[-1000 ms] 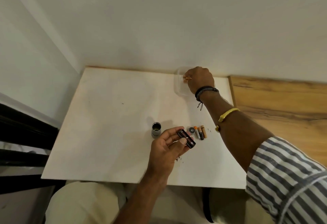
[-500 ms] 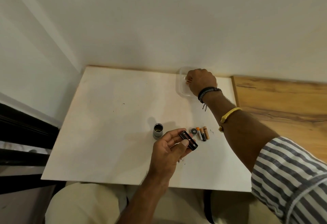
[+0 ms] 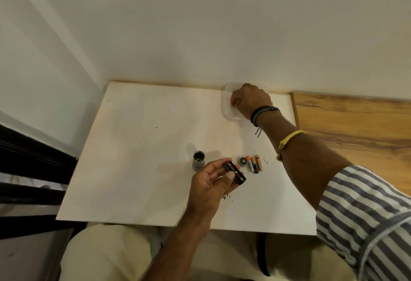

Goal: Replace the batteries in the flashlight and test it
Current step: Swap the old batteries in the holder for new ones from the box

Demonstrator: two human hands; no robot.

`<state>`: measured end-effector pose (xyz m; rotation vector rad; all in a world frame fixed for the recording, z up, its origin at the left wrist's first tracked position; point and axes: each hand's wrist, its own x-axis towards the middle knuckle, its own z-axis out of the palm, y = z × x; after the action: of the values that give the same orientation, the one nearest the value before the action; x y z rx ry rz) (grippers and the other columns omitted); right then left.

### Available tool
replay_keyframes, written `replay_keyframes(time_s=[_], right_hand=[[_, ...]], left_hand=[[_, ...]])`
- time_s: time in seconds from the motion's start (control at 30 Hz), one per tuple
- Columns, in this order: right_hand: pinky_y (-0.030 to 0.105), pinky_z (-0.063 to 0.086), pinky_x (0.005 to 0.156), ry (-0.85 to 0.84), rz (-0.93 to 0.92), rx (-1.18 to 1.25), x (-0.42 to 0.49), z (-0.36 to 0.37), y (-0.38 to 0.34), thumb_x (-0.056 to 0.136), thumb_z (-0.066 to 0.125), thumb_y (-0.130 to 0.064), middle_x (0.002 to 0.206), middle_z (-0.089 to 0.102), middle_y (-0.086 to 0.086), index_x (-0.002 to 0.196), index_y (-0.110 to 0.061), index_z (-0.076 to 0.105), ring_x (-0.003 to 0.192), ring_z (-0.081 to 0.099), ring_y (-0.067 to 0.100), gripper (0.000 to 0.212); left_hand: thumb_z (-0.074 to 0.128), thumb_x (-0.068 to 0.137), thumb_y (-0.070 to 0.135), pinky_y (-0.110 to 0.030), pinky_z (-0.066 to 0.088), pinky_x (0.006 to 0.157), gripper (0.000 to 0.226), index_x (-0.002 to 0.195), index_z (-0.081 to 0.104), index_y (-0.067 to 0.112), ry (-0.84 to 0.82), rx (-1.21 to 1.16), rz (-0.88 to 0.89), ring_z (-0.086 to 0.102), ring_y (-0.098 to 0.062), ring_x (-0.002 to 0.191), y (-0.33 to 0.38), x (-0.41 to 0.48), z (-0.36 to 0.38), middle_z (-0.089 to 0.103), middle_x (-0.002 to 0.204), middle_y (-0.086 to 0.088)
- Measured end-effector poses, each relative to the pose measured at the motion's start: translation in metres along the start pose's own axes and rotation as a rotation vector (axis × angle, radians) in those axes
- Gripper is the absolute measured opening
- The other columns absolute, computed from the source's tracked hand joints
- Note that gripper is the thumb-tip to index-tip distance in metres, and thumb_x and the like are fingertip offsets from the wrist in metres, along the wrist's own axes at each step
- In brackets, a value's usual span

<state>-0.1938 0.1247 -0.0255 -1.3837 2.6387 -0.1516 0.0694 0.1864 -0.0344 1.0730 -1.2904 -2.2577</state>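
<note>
Right hand (image 3: 251, 100) has dipped deeper into the clear container (image 3: 225, 111), fingers curled under; whether it grips anything, I cannot tell. Left hand (image 3: 209, 189) pinches the black battery holder (image 3: 235, 173); the flashlight body (image 3: 198, 163) stands upright just left of its fingertips; end cap (image 3: 243, 160) and three batteries (image 3: 255, 164) lie just right of them.

Metal flashlight body (image 3: 198, 162); clear plastic container (image 3: 226, 111).

1. Your left hand (image 3: 211, 183) sits near, forearm reaching up from below, thumb and fingers pinching a black battery holder (image 3: 235, 173).
2. Your right arm stretches far; your right hand (image 3: 251, 100) is knuckles-up, fingers curled downward, their grip hidden.
</note>
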Motion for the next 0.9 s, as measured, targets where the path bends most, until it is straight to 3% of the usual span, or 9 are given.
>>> replay_keyframes(time_s=[0.13,0.27,0.47,0.57,0.73,0.9], right_hand=[[0.039,0.053,0.078,0.046,0.042,0.071,-0.005,0.0,0.003,0.096,0.059,-0.014,0.122,0.058,0.009,0.1,-0.024,0.076,0.102,0.064,0.036,0.02],[0.041,0.056,0.075,0.192,0.115,0.258,-0.02,-0.004,0.005,0.097,0.06,-0.018,0.113,0.065,0.002,0.099,-0.024,0.071,0.1,0.063,0.026,0.013],[0.043,0.062,0.077,0.349,0.181,0.893,-0.101,-0.024,-0.005,0.097,0.063,-0.017,0.089,0.071,-0.006,0.11,-0.017,0.074,0.083,0.067,0.018,0.017],[0.038,0.064,0.072,0.264,0.203,1.235,-0.167,-0.033,-0.016,0.094,0.07,-0.008,0.08,0.071,-0.001,0.115,-0.014,0.073,0.076,0.072,0.022,0.022],[0.039,0.061,0.071,0.16,0.236,1.456,-0.238,-0.034,-0.028,0.087,0.076,-0.004,0.089,0.078,0.015,0.1,-0.006,0.077,0.078,0.074,0.026,0.013],[0.034,0.061,0.086,0.037,0.291,1.757,-0.265,-0.024,-0.034,0.079,0.075,0.0,0.111,0.076,0.021,0.11,0.004,0.072,0.105,0.074,0.032,0.032]], left_hand=[[0.064,0.094,0.004,-0.045,0.058,0.092,0.029,0.122,0.064,0.012,0.003,0.016,-0.005,0.073,-0.028,0.105,-0.001,0.0,-0.003,0.075,0.113,-0.01],[0.063,0.094,0.002,-0.044,0.059,0.092,0.029,0.123,0.064,0.009,0.006,0.005,-0.011,0.073,-0.028,0.105,0.001,-0.003,-0.002,0.075,0.113,-0.01],[0.058,0.096,0.0,-0.051,0.058,0.092,0.031,0.126,0.063,0.009,-0.012,-0.099,-0.04,0.069,-0.034,0.112,0.009,-0.007,0.0,0.071,0.121,-0.016],[0.055,0.098,0.001,-0.049,0.056,0.095,0.035,0.132,0.059,0.007,-0.048,-0.135,-0.018,0.067,-0.034,0.115,0.013,-0.014,0.0,0.068,0.124,-0.019],[0.056,0.099,0.005,-0.047,0.057,0.093,0.036,0.134,0.058,0.009,-0.09,-0.115,0.034,0.068,-0.036,0.113,0.022,-0.029,0.002,0.069,0.123,-0.019],[0.054,0.1,0.003,-0.046,0.058,0.093,0.035,0.134,0.058,0.006,-0.119,-0.118,0.057,0.069,-0.034,0.111,0.025,-0.045,0.001,0.073,0.116,-0.014]])
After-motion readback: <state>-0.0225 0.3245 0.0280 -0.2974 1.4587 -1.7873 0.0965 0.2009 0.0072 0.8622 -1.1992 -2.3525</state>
